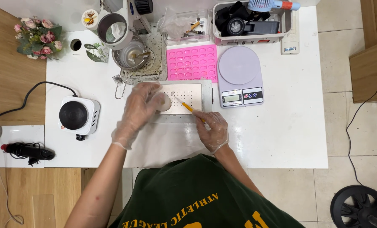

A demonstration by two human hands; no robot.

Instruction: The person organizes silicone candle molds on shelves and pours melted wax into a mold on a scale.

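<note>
Head cam, looking straight down. My left hand (140, 107), gloved, fingers curled over a pale round disc (162, 102), pinning it on the left part of the perforated metal plate (195, 93). Disc sits at the fingertips, just right of the palm.

Right hand (213, 130), also gloved, fingers pressed together in a pen-style pinch on a thin yellow stick (187, 107). Stick's long axis runs from the hand at near right up to far left; its tip lands at the disc's right edge, touching or just off it, can't tell at this resolution. So the disc lies far-left of the right hand, and the left hand is the nearer one, already on it.

Around: pink silicone mould (192, 63) just beyond the plate, digital scale (240, 76) to the right, small hotplate (78, 115) left on the white tabletop (289, 126).
</note>
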